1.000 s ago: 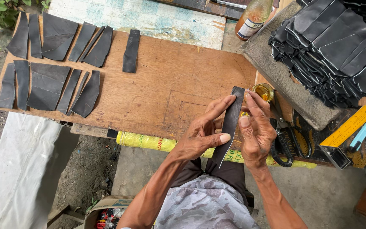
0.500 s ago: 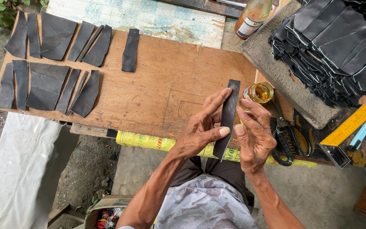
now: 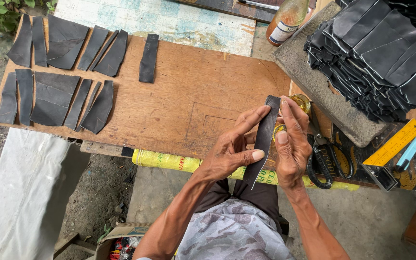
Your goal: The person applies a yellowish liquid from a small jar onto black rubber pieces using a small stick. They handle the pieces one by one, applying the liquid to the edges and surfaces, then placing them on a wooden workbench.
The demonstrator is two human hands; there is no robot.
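A long narrow black strip (image 3: pixel 263 141), like leather or rubber, stands nearly upright over the front edge of a brown wooden board (image 3: pixel 184 91). My left hand (image 3: pixel 232 151) grips it from the left, thumb across its lower part and a finger along its upper edge. My right hand (image 3: pixel 291 144) presses on it from the right, fingers stretched toward its top end. A small open jar of yellowish liquid (image 3: pixel 301 102) sits just behind the strip's top.
Several cut black pieces (image 3: pixel 54 96) lie in two rows at the board's left. A tall stack of black pieces (image 3: pixel 376 53) rests on a grey slab at right. Black scissors (image 3: pixel 321 161), a yellow ruler (image 3: pixel 394 143) and a bottle (image 3: pixel 287 19) are nearby.
Both hands and the strip have shifted slightly up and to the right, and the strip's top end has come closer to the small jar.
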